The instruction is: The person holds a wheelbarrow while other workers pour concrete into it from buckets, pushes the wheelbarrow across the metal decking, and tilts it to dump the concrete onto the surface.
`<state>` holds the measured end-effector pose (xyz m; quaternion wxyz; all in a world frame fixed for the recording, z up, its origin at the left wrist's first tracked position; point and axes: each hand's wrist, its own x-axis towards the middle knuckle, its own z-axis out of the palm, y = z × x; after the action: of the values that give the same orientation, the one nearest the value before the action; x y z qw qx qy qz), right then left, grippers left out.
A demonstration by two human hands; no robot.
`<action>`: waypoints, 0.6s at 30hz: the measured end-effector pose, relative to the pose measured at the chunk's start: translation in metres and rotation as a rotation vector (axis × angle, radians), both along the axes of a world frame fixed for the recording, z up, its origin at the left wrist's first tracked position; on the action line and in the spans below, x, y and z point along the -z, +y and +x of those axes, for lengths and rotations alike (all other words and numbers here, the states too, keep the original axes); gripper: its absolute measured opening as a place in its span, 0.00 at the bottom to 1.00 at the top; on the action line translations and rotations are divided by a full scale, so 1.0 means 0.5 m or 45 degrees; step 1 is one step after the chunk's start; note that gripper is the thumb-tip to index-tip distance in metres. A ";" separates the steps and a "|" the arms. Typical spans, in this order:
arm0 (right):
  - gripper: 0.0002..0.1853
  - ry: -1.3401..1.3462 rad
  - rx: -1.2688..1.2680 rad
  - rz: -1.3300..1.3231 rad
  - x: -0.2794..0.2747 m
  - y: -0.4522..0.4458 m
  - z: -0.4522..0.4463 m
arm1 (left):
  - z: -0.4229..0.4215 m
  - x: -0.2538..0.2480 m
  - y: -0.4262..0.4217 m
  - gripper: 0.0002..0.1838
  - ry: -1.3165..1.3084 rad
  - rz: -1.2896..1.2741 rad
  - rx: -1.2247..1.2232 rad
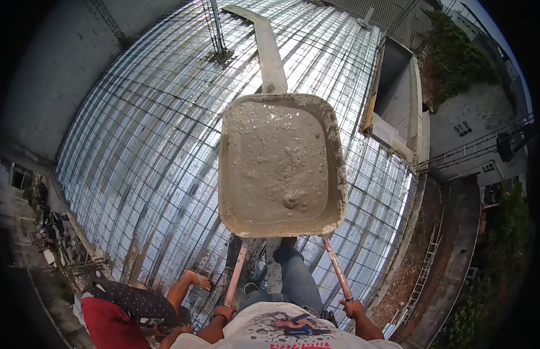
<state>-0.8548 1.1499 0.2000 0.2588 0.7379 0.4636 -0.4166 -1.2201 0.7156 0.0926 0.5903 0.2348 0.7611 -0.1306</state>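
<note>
One shirt [252,323] separates two hands [225,313] [353,308] gripping two handles [236,273] [338,270].

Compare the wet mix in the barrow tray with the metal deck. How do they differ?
Colour: the wet mix is grey-brown; the metal deck is bright silver.
Surface: the mix is lumpy in places; the deck has long ribs.
Extent: the mix is contained in the barrow tray; the deck spreads out on both sides of it.
Shared: both glint in the light.
</note>
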 end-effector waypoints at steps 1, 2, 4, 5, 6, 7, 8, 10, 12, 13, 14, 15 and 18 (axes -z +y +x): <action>0.28 0.041 -0.026 0.019 0.021 0.060 -0.035 | -0.037 0.015 0.057 0.18 0.022 0.022 0.060; 0.28 0.055 -0.048 0.015 0.026 0.091 -0.046 | -0.054 0.011 0.084 0.17 0.017 0.023 0.125; 0.29 0.024 -0.062 0.019 0.023 0.150 -0.082 | -0.099 -0.010 0.133 0.18 0.004 0.072 0.303; 0.29 0.036 -0.097 -0.006 0.014 0.193 -0.119 | -0.147 -0.007 0.181 0.18 0.049 0.097 0.309; 0.28 0.048 -0.080 0.000 0.010 0.234 -0.148 | -0.169 -0.013 0.207 0.18 0.080 0.107 0.308; 0.28 0.054 -0.066 0.003 0.002 0.273 -0.176 | -0.181 -0.026 0.234 0.18 0.105 0.114 0.304; 0.27 0.083 -0.061 -0.003 0.004 0.315 -0.199 | -0.202 -0.034 0.280 0.17 0.187 0.067 0.302; 0.26 0.145 -0.055 -0.007 0.004 0.398 -0.261 | -0.270 -0.051 0.363 0.18 0.132 0.061 0.297; 0.26 0.129 -0.022 0.002 -0.004 0.471 -0.333 | -0.325 -0.068 0.434 0.19 0.123 0.023 0.162; 0.26 0.127 -0.011 0.005 -0.003 0.506 -0.373 | -0.360 -0.040 0.453 0.20 0.149 -0.009 0.033; 0.25 0.142 -0.058 -0.012 -0.017 0.544 -0.416 | -0.396 -0.005 0.468 0.21 0.176 -0.040 -0.094; 0.25 0.150 -0.031 -0.024 -0.014 0.577 -0.459 | -0.429 0.012 0.498 0.22 0.202 -0.066 -0.217; 0.25 0.140 0.022 -0.054 -0.014 0.664 -0.577 | -0.553 0.006 0.597 0.24 0.135 -0.092 -0.044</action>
<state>-1.1435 1.4819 0.2068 0.2449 0.7123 0.4618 -0.4684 -1.4967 1.0144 0.0895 0.5595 0.1930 0.7900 -0.1599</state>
